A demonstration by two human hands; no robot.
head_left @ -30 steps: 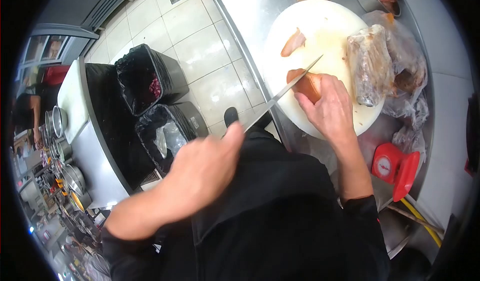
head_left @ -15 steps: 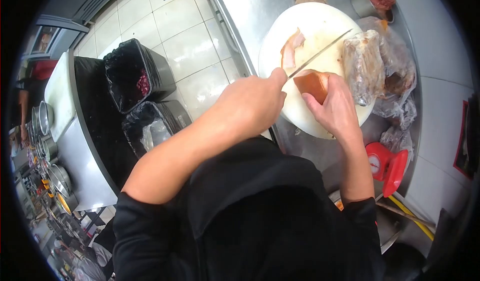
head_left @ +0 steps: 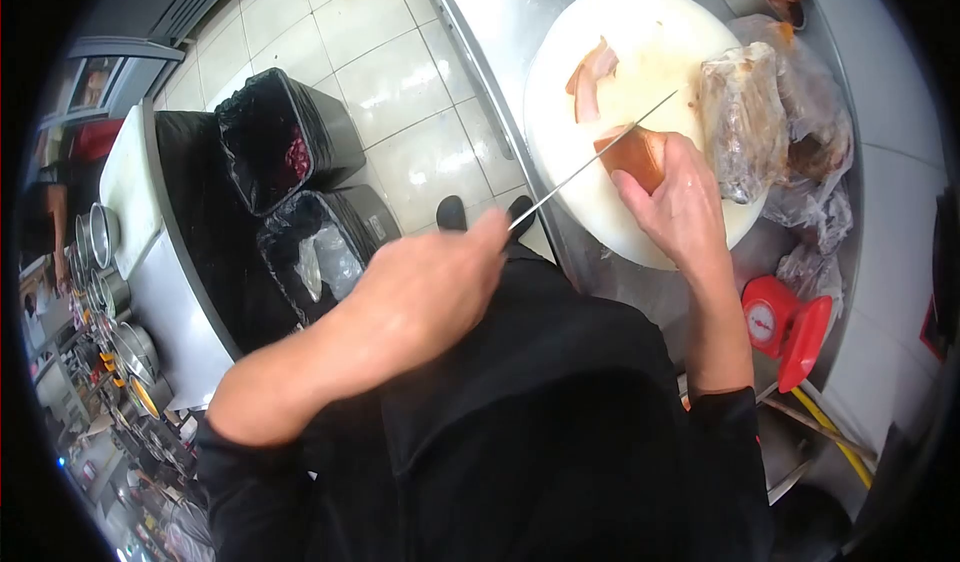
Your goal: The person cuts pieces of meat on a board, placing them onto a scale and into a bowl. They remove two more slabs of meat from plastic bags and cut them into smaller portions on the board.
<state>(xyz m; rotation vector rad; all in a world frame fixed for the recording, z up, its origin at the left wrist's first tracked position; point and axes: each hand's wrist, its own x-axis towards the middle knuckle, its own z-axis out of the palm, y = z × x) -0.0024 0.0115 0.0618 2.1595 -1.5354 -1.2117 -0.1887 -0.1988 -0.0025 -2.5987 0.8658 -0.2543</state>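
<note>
Slicing the meat [head_left: 628,154] on the board [head_left: 650,32] at upper right, the left hand [head_left: 425,287] is gripping the knife [head_left: 590,162] while the right hand [head_left: 685,207], pinning the meat, is best keeping fingertips curled back.

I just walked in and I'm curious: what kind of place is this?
Most likely a commercial kitchen: a steel counter with a round white cutting board, lined bins on the tiled floor, and rows of metal pots.
</note>
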